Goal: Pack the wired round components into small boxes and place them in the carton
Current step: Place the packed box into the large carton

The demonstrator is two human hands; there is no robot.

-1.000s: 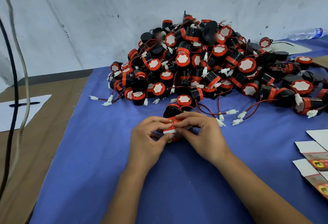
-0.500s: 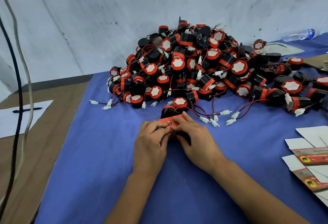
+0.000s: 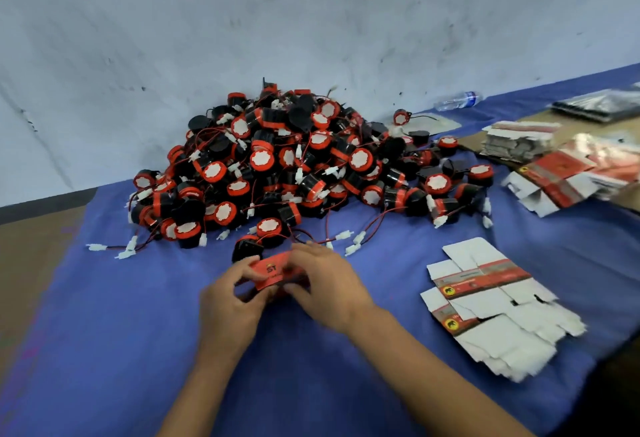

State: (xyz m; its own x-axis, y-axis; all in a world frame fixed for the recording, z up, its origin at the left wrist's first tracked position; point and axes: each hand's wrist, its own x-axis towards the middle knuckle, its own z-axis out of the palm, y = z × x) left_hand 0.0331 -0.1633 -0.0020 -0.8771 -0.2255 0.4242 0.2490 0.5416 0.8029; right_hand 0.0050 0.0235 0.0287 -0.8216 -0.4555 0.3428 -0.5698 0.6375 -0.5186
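A small red box sits between my two hands just above the blue cloth. My left hand grips its left end with curled fingers. My right hand holds its right end, fingers bent over the top. What lies inside the box is hidden. Behind it rises a big pile of round black-and-red components with red wires and white plugs. One black component lies just beyond the box.
Flat unfolded box blanks lie on the cloth to my right. More blanks and a stack of them sit at the far right. A plastic bottle lies by the wall. No carton is in view.
The camera has swung to the right and up, bringing the box blanks into view. The red box now shows its printed top between my hands, which stay on it.
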